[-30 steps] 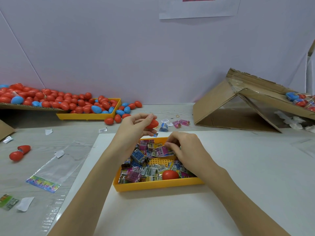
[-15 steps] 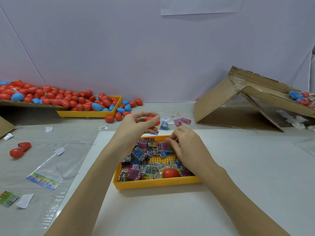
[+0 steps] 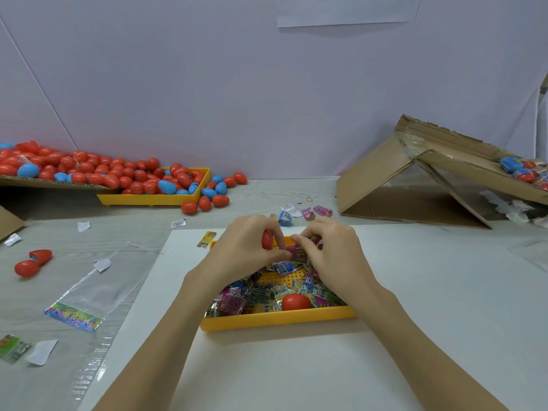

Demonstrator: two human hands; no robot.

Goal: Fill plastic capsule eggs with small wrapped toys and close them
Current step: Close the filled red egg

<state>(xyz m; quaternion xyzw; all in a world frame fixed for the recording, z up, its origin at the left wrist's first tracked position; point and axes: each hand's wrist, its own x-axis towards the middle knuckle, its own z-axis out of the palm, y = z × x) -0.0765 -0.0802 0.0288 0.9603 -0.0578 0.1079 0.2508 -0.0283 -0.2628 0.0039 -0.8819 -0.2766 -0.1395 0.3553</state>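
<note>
- Here my left hand (image 3: pixel 246 250) grips a red plastic capsule egg (image 3: pixel 267 239) between curled fingers, just above the far edge of the near yellow plastic tray (image 3: pixel 278 319).
- My right hand (image 3: pixel 329 250) pinches a small pink wrapped toy (image 3: pixel 293 252) with fingertips, and this toy is just beside the egg; the two hands almost touch.
- The near tray holds many small wrapped toy packets (image 3: pixel 255 296) in pink, blue and silver, and one closed red egg (image 3: pixel 296 302) near its front wall.
- It stands on a white sheet (image 3: pixel 267 366).
- A second yellow tray (image 3: pixel 154 199) at far left is full of red and blue eggs (image 3: pixel 142 178); some lie on the table beside it.
- A tilted brown cardboard box (image 3: pixel 415 179) at right has a few blue and red eggs on top.
- An open red egg (image 3: pixel 32 261) lies at left, near a clear plastic bag (image 3: pixel 86 295).
</note>
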